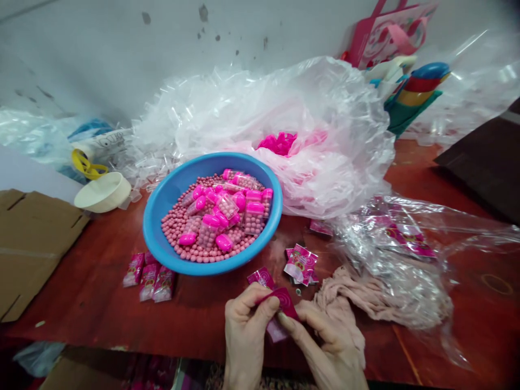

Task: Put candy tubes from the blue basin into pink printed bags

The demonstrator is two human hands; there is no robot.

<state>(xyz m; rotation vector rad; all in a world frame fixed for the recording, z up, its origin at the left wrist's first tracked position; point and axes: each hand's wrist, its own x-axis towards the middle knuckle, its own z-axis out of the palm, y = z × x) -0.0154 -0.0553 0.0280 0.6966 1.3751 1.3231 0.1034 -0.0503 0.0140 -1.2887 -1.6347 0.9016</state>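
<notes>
In the head view, a small dark-pink printed packet (285,304) is pinched between both hands near the table's front edge. My left hand (248,319) grips its left side with thumb and fingertips. From the right, my right hand (320,338) closes its thumb and fingers on the packet's lower part. Fingers partly cover it, so its contents are hidden. Just behind my left hand lies another pink packet (261,277). A little pile of packets (301,264) rests beyond my right hand, and a crumpled beige cloth (343,303) lies beside that hand.
A blue basin (215,268) holds pink beads and several pink-capped bottles (227,206). Filled packets (150,279) lie at its left. Clear plastic bags (325,108) heap behind it. A cardboard box (32,244) stands left, a pale bowl (103,194) behind it, and a dark box (487,157) right.
</notes>
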